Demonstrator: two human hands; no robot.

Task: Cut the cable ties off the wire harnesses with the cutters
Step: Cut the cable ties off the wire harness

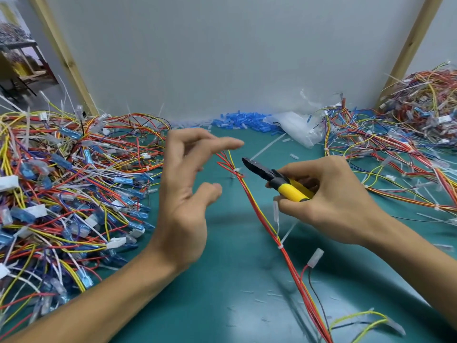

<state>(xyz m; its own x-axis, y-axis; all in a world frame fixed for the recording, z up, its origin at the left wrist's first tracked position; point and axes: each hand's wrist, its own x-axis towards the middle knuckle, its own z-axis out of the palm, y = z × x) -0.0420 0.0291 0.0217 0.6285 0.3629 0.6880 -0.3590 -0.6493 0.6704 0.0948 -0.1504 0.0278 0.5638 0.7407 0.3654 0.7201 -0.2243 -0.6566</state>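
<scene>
Cutters [277, 180]: gripped by right hand [329, 199], fingers curled on yellow handles. Left hand [185, 194]: raised, fingers spread, nothing held. Wire harness [259, 214], cable tie [237, 170] attached: laid on green table [222, 293] between the hands.

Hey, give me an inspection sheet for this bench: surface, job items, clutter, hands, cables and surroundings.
Surface: green mat, scattered with white offcuts.
Job's things: cutters, yellow-handled, tip near a cable tie on the harness lying across the mat; second tie lower down.
Clutter: blue sleeves heaped at the back; clear plastic bag beside them.
Grippers: left hand open, holding nothing; right hand grips the cutters.
Cables: left wire pile and right wire pile, both tangled.
Surroundings: grey backboard, wooden posts.
</scene>
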